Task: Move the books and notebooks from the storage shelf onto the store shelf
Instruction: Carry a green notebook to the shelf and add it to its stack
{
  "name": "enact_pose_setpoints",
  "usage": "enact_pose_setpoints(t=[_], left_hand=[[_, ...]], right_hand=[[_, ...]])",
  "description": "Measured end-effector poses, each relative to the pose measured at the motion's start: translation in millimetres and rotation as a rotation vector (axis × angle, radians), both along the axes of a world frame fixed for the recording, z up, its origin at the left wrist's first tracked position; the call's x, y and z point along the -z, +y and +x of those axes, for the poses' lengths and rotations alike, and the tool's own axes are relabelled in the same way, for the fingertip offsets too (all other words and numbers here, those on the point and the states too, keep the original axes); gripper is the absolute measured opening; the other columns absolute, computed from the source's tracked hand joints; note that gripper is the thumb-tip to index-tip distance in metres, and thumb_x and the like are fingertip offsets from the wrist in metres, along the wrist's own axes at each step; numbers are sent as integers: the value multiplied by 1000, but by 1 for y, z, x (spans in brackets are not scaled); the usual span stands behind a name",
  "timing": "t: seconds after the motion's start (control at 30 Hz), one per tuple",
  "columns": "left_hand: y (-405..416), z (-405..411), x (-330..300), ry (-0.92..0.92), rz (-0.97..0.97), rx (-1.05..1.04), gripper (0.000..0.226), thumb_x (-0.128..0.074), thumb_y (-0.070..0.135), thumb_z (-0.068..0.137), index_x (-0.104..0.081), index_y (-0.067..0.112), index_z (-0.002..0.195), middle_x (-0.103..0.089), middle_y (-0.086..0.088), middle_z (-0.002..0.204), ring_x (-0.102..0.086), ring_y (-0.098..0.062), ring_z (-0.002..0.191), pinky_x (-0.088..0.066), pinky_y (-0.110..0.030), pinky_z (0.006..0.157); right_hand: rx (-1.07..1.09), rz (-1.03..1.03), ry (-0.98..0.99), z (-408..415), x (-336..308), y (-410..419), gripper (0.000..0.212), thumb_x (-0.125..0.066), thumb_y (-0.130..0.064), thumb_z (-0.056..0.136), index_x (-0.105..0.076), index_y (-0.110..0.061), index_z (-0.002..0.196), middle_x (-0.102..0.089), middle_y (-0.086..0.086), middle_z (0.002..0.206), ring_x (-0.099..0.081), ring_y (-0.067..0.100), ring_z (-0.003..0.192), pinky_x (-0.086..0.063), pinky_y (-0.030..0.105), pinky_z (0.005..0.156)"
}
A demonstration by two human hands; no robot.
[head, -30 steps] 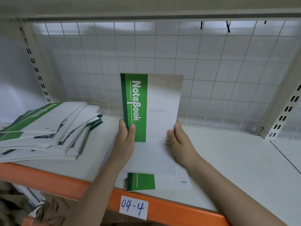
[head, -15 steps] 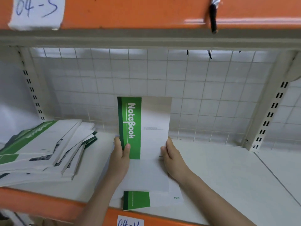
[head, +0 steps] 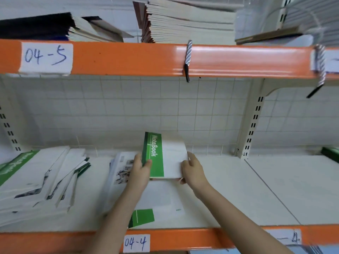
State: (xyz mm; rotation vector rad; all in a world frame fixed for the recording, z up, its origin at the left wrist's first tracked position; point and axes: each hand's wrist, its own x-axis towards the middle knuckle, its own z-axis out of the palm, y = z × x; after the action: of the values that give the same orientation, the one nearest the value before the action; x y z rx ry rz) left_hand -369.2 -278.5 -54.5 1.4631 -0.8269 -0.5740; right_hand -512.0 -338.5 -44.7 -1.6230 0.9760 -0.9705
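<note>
On the white shelf [head: 229, 189] labelled 04-4, a green-and-white notebook [head: 164, 156] is standing tilted, its lower edge resting on flat notebooks [head: 161, 204] beneath. The left hand [head: 140, 171] is gripping its green spine side, thumb lying across the cover; the right hand [head: 192, 169] is pinching its white edge. A slumped pile of notebooks [head: 36, 180] is lying well to the left. More stacks [head: 189, 22] are sitting on the shelf above.

Left grip [head: 140, 168] and right grip [head: 192, 170] curled, arms extended.
</note>
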Motion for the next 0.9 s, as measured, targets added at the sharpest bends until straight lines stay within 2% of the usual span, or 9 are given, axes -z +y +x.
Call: enact_pose_setpoints(t=[0.07,0.1,0.2,0.3,0.63,0.9], left_hand=[[-1,-13,7,35,18,51,34,-42,5,98,-44,19,129,-59,-4,113,-62,-18,84,-51,-35,61],[-2,-20,9,41,28,71,39,-42,4,98,-41,21,133,-58,-4,116,-61,-17,84,-48,-31,56],[-9,-39,15,53,48,120,42,-44,4,97,-40,19,135,-58,-8,122,-61,-22,87,-48,-27,52],[-20,-60,12,78,81,202,34,-45,8,97,-43,20,129,-59,-6,114,-60,-14,80,-48,-21,42],[-53,-129,6,70,117,472,45,-50,9,95,-38,22,137,-62,3,104,-63,-10,82,-47,-23,51],[-80,-197,2,28,62,554,49,-49,-1,94,-38,14,139,-58,-4,116,-59,-1,81,-47,-8,49]], right_hand=[[58,51,-13,-12,2,5,27,-32,-5,93,-48,-7,115,-58,17,97,-52,20,56,-41,22,38],[88,69,-18,-18,4,7,23,-35,-7,95,-48,-9,114,-59,16,99,-53,20,59,-42,21,38],[165,81,-17,-39,8,12,13,-42,-14,96,-45,-14,109,-59,15,103,-56,20,63,-43,20,38],[250,71,-12,-63,11,12,13,-46,-17,96,-46,-14,109,-60,16,103,-56,19,60,-43,19,39],[442,68,-40,-136,12,-3,33,-50,-13,95,-44,-9,127,-58,13,108,-59,17,66,-45,18,39],[530,45,-32,-206,15,-24,36,-51,-12,95,-45,-7,129,-59,16,110,-60,19,61,-46,19,39]])
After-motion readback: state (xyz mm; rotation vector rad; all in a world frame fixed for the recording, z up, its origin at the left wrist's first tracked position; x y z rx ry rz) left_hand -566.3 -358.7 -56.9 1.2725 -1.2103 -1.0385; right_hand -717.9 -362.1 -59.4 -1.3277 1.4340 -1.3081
